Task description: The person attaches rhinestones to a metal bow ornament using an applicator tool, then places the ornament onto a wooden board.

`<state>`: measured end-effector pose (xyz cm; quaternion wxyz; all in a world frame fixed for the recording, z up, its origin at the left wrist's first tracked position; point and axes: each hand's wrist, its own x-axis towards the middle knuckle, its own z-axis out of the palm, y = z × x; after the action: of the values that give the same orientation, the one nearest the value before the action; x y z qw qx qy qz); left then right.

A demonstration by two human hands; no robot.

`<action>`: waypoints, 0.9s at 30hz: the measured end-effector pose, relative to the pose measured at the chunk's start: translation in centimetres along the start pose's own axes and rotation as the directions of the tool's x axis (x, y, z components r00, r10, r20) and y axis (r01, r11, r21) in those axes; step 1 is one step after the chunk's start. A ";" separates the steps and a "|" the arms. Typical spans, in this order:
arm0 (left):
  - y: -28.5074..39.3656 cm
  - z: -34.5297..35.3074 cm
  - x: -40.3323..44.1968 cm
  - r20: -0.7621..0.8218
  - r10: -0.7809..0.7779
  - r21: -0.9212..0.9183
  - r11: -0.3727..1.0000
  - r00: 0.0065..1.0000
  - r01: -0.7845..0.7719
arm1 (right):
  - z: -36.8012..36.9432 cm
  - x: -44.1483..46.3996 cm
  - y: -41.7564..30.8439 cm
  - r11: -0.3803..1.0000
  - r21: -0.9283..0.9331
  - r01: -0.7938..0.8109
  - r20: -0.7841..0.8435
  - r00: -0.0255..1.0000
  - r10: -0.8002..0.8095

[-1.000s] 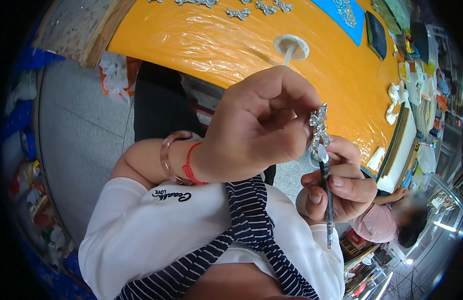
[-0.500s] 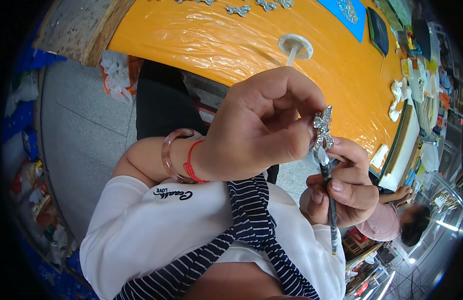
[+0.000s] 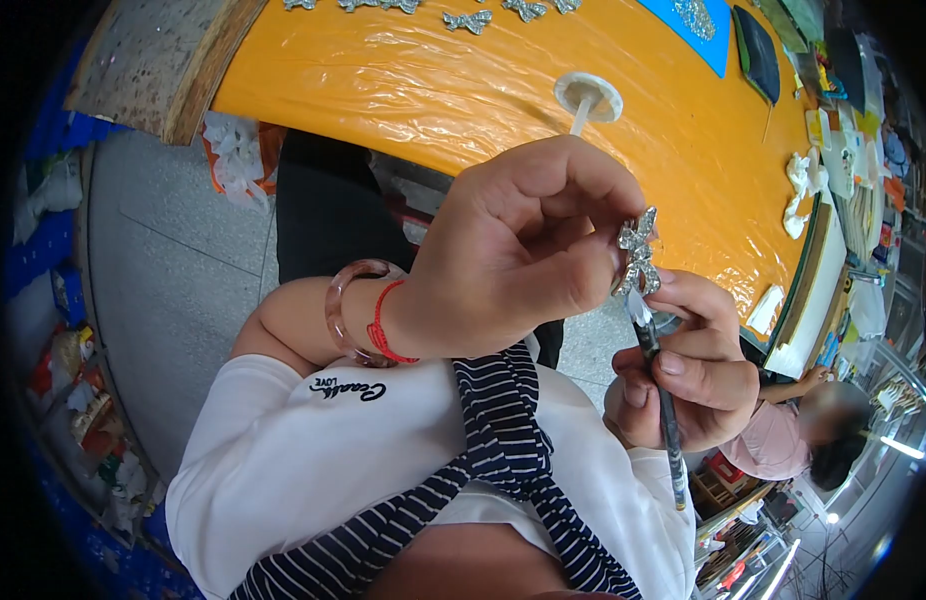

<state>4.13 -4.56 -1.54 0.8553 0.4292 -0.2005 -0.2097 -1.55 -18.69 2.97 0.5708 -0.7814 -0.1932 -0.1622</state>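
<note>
Nearest, a navy-and-white striped fabric tie (image 3: 501,420) lies over a white shirt (image 3: 323,450). Above it, the left hand (image 3: 528,255) has thumb and index finger clamped on a glittering silver bow-shaped ornament (image 3: 639,252). The right hand (image 3: 698,385) has its fingers closed around a dark slim pen-like tool (image 3: 669,430), its pale tip at the ornament's lower end; I cannot tell whether they touch. Beyond, the orange plastic-covered tabletop (image 3: 413,95) bears a white round disc (image 3: 606,93) on a stem, then more silver bows (image 3: 468,22) and a flat blue board (image 3: 718,50).
</note>
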 end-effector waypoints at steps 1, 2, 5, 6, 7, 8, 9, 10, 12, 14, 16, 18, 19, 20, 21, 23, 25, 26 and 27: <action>0.0 -0.1 0.0 0.001 -0.010 0.002 1.000 1.000 0.010 | -0.1 0.0 0.0 1.000 0.009 -0.016 0.009 1.000 0.016; 0.0 -0.1 0.0 0.002 -0.011 0.003 1.000 1.000 0.011 | -0.1 0.0 0.1 1.000 0.008 -0.016 0.008 1.000 0.016; -0.1 0.1 0.5 -0.034 0.001 0.036 0.999 0.999 0.000 | -0.5 0.1 0.5 0.995 0.097 -0.026 -0.047 0.998 0.030; -0.2 0.0 0.6 -0.064 0.009 0.036 0.999 0.998 -0.007 | -0.8 0.1 0.7 0.993 0.109 -0.054 -0.073 0.995 0.062; -0.3 0.0 0.8 -0.093 0.016 0.036 0.999 0.996 -0.013 | -1.2 0.1 1.0 0.989 0.122 -0.082 -0.099 0.991 0.094; -0.3 0.2 1.0 -0.156 0.007 0.034 0.999 0.988 -0.002 | -2.3 0.1 1.9 0.995 0.051 -0.081 -0.062 0.995 0.084; -0.7 -0.2 1.1 -0.141 0.009 0.030 1.000 0.990 -0.005 | -2.7 0.8 2.7 0.994 0.008 -0.113 -0.133 0.985 0.113; -1.2 -0.9 1.0 -0.068 0.017 -0.076 0.997 0.998 -0.022 | -3.1 1.9 3.8 0.988 -0.032 -0.150 -0.205 0.969 0.140; -1.5 -1.5 1.4 -0.005 0.018 -0.187 0.982 1.000 -0.019 | -6.1 3.5 7.5 0.941 -0.307 -0.140 -0.110 0.988 0.110; -2.0 -2.1 2.0 0.031 0.045 -0.179 0.983 0.998 -0.039 | -8.0 5.9 10.2 0.838 -0.501 -0.217 -0.141 0.976 0.168; -2.4 -2.0 2.5 0.020 0.048 -0.153 0.987 0.999 -0.044 | -9.9 7.5 13.2 0.802 -0.535 -0.265 -0.146 0.964 0.220; -3.0 -2.9 3.1 0.088 0.039 -0.094 0.995 0.995 -0.031 | -11.1 8.4 16.5 0.786 -0.576 -0.225 -0.147 0.974 0.171; -3.4 -3.4 3.4 0.153 0.030 -0.029 0.999 0.988 -0.025 | -11.4 8.8 17.7 0.769 -0.613 -0.180 -0.142 0.983 0.117; -3.6 -3.7 3.8 0.175 0.044 -0.029 0.999 0.984 -0.039 | -11.5 9.0 18.4 0.761 -0.618 -0.196 -0.165 0.979 0.118; -3.7 -4.0 4.2 0.175 0.038 -0.034 0.999 0.984 -0.033 | -11.6 9.1 18.7 0.758 -0.619 -0.203 -0.167 0.978 0.125; -3.6 -4.6 5.0 0.230 0.072 0.020 0.997 0.970 -0.078 | -11.6 9.2 19.4 0.707 -0.676 -0.207 -0.146 0.978 0.147; -3.6 -4.8 5.3 0.198 0.015 -0.042 0.999 0.980 -0.006 | -11.7 9.2 20.1 0.719 -0.668 -0.193 -0.140 0.981 0.133; -3.6 -5.1 5.5 0.264 0.011 -0.019 1.000 0.964 -0.007 | -11.8 9.1 20.4 0.733 -0.659 -0.172 -0.134 0.985 0.111; -3.7 -5.2 5.7 0.331 0.008 0.004 1.000 0.944 -0.010 | -11.8 9.1 20.6 0.745 -0.649 -0.150 -0.129 0.988 0.086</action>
<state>10.89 -6.17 -6.47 0.8093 0.3894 -0.3437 -0.2743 16.01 -34.50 -6.38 0.2773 -0.9343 -0.0479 -0.2187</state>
